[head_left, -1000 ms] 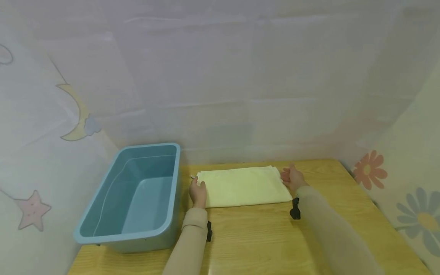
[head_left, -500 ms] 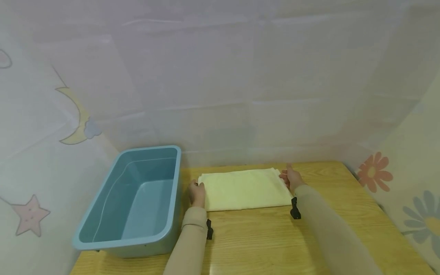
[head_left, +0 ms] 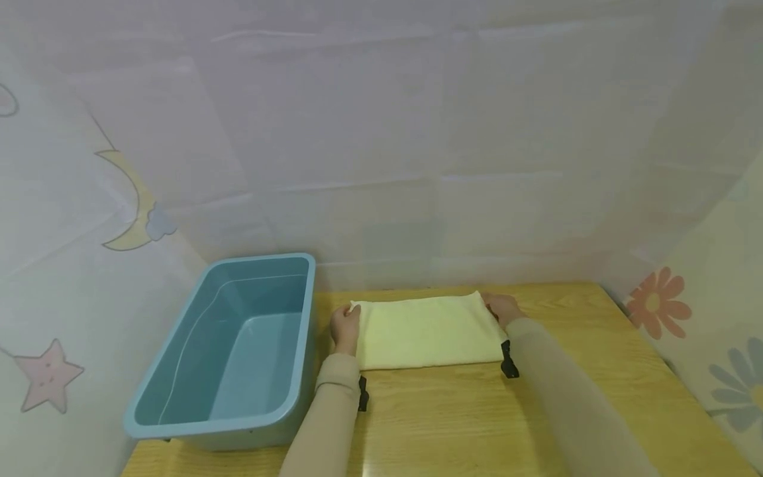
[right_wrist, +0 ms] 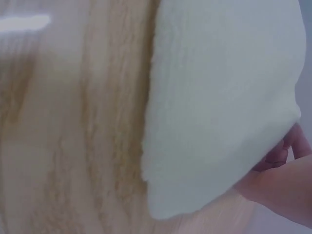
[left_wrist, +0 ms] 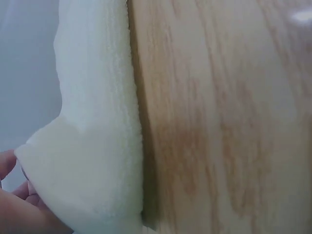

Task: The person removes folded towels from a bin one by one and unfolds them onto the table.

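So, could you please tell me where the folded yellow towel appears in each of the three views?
Head: folded yellow towel lies centre, low in the picture, between the left hand and the right hand.
Left wrist: left side, top to bottom.
Right wrist: upper right.
Shared landmark: the wooden table beside it in every view.

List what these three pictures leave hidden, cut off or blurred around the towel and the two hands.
- Left hand: head view hides its fingertips behind the towel; left wrist view cuts it off at the corner.
- Right hand: fingers hidden under the towel's far corner; right wrist view shows only a sliver.
- Towel's underside and number of folds: not visible.
- Tub: outer base hidden by its own walls.
- Table: near edge cut off.
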Available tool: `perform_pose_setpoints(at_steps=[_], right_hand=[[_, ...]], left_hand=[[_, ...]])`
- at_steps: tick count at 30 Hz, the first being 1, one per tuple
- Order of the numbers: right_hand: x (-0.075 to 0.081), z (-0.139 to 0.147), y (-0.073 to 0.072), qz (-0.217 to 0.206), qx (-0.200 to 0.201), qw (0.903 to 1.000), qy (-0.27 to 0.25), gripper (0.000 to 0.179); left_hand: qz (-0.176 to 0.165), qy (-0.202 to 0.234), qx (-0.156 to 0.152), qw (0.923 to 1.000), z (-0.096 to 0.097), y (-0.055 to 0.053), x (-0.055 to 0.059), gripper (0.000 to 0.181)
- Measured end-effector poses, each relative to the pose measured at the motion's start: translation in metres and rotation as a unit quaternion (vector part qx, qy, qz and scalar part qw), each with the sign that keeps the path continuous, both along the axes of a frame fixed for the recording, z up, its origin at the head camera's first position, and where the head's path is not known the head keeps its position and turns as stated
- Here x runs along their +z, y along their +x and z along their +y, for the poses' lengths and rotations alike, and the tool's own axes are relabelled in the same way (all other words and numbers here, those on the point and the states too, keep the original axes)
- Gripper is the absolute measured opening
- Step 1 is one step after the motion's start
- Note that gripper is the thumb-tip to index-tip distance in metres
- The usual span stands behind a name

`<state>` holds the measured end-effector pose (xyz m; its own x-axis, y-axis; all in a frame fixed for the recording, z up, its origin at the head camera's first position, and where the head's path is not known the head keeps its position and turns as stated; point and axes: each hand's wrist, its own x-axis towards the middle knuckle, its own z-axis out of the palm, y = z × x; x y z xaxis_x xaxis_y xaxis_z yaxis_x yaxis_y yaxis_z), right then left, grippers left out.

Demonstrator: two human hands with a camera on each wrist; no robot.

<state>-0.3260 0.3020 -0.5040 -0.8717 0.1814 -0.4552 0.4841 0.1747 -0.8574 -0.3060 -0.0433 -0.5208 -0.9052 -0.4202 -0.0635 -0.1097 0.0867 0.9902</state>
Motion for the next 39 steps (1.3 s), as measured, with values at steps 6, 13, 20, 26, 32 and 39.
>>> perform_pose_setpoints(at_steps=[6,13,20,26,32,39], right_hand=[[-0.004,0.000,-0.007,0.020,0.029,0.9992,0.019,0.064],[-0.013,0.002,-0.029,0.089,0.059,0.9854,0.133,0.056],[-0.103,0.052,-0.093,0.201,0.065,0.9691,0.128,0.036],[-0.041,0.025,-0.056,0.212,0.062,0.9597,0.174,0.034],[0.023,-0.008,-0.016,0.166,0.108,0.9627,0.185,0.038],[0.028,-0.012,-0.007,0.174,0.116,0.9638,0.166,0.044]], left_hand=[[-0.028,-0.041,-0.018,0.9986,0.000,0.001,0.014,0.036],[0.018,0.005,-0.023,0.9996,-0.021,-0.074,-0.089,0.049],[-0.011,-0.016,-0.014,0.9997,-0.019,-0.053,-0.042,0.037],[-0.026,-0.093,-0.040,0.9945,-0.010,-0.022,0.015,0.032],[-0.062,-0.082,-0.048,0.9936,-0.006,-0.016,0.020,0.049],[-0.169,0.091,-0.173,0.9660,-0.016,-0.004,0.024,0.087]])
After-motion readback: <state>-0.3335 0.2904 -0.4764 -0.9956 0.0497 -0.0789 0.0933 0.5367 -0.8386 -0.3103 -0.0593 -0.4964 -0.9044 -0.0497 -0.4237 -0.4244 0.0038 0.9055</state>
